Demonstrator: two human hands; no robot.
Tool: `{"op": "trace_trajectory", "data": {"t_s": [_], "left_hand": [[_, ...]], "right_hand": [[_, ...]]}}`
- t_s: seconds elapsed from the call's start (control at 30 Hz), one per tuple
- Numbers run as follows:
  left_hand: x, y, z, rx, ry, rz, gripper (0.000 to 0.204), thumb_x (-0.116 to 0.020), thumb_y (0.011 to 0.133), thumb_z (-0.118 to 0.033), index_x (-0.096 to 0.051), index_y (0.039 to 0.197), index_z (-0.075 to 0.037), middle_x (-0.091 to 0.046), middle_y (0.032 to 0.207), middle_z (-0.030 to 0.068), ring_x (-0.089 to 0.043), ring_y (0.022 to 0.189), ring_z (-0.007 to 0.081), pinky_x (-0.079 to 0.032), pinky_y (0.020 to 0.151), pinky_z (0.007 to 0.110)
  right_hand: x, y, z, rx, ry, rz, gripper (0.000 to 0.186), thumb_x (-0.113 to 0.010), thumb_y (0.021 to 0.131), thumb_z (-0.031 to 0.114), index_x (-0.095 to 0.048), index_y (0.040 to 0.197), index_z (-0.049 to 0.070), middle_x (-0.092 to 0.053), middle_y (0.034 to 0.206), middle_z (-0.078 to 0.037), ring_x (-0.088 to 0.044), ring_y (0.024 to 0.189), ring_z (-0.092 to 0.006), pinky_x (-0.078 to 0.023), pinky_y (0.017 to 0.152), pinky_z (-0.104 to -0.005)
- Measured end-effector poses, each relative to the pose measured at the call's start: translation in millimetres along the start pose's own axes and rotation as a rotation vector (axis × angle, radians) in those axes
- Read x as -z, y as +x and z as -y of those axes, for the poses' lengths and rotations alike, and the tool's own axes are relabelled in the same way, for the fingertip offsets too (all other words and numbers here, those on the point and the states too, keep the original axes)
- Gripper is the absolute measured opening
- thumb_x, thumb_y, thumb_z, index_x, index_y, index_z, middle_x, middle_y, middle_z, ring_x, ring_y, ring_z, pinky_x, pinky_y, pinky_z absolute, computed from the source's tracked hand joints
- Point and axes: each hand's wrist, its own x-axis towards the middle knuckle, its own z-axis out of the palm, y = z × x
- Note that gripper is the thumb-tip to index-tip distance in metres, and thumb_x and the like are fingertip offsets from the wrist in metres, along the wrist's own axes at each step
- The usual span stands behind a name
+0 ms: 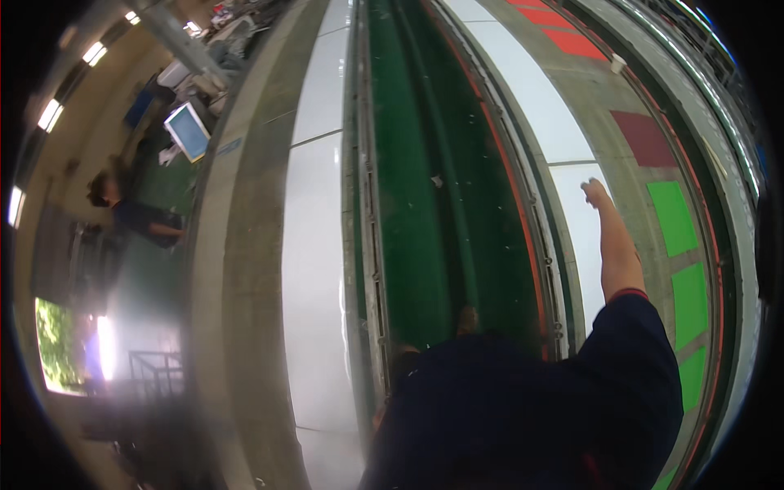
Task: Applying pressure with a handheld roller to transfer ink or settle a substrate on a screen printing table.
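Observation:
My right arm, in a dark short sleeve with red trim, reaches out to the right. My right hand [596, 193] is over a long white panel [578, 200], near the seam between two panel sections. Its fingers are slightly bent and apart, and nothing shows between them. Whether the fingertips touch the panel I cannot tell. My left hand is not visible; my dark shirt [523, 408] covers the lower middle.
I am in a green-floored aisle [441, 212] between two long tables. More white panels [314, 220] line the left table. On the right table lie green sheets [690, 302], a maroon sheet [645, 139] and red sheets [576, 42]. Another person [135, 216] stands at the far left.

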Motion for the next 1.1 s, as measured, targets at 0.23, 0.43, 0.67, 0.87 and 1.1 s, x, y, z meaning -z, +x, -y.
{"op": "trace_trajectory", "data": {"t_s": [0.23, 0.43, 0.67, 0.87, 1.1], "left_hand": [[17, 110, -80, 0.119, 0.145, -0.250, 0.029, -0.062, 0.101, -0.027, -0.075, 0.104, -0.002, -0.074, 0.090, 0.0115, -0.072, 0.082, 0.0224, -0.056, 0.071, 0.038], [43, 229, -120, 0.334, 0.274, -0.550, 0.030, -0.061, 0.099, -0.026, -0.075, 0.102, 0.001, -0.074, 0.091, 0.0140, -0.072, 0.082, 0.0220, -0.057, 0.071, 0.038], [120, 539, -153, 0.388, -0.687, -0.612, 0.026, -0.063, 0.096, -0.020, -0.074, 0.106, 0.002, -0.076, 0.085, 0.0188, -0.074, 0.067, 0.0237, -0.058, 0.060, 0.035], [238, 732, -324, 0.119, -0.750, -0.490, 0.025, -0.061, 0.103, -0.024, -0.075, 0.110, -0.005, -0.075, 0.084, 0.0120, -0.073, 0.072, 0.0197, -0.055, 0.065, 0.033], [173, 794, -305, 0.134, -0.498, -0.509, 0.027, -0.067, 0.099, -0.028, -0.076, 0.116, -0.009, -0.077, 0.097, 0.0140, -0.075, 0.090, 0.0291, -0.060, 0.084, 0.044]], "right_hand": [[57, 134, 62, -0.048, -0.010, 0.062, 0.085, -0.071, 0.085, 0.020, -0.038, 0.161, 0.000, -0.069, 0.082, -0.020, -0.063, 0.056, -0.0264, -0.048, 0.042, -0.0434], [39, 238, 89, -0.220, -0.159, 0.155, 0.072, -0.072, 0.087, 0.018, -0.046, 0.150, -0.005, -0.062, 0.068, -0.019, -0.059, 0.048, -0.0284, -0.045, 0.039, -0.0460], [27, 323, 194, -0.364, -0.215, 0.262, 0.033, -0.068, 0.090, 0.018, -0.058, 0.115, 0.000, -0.058, 0.062, -0.019, -0.053, 0.043, -0.0293, -0.040, 0.037, -0.0470], [46, 443, 267, -0.275, -0.194, 0.135, 0.051, -0.062, 0.091, 0.021, -0.054, 0.136, 0.000, -0.062, 0.069, -0.021, -0.059, 0.048, -0.0293, -0.047, 0.042, -0.0496], [-36, 627, 365, -0.135, -0.033, 0.128, 0.083, -0.058, 0.092, 0.015, -0.024, 0.167, 0.010, -0.071, 0.084, -0.025, -0.068, 0.054, -0.0334, -0.054, 0.045, -0.0533]]}}
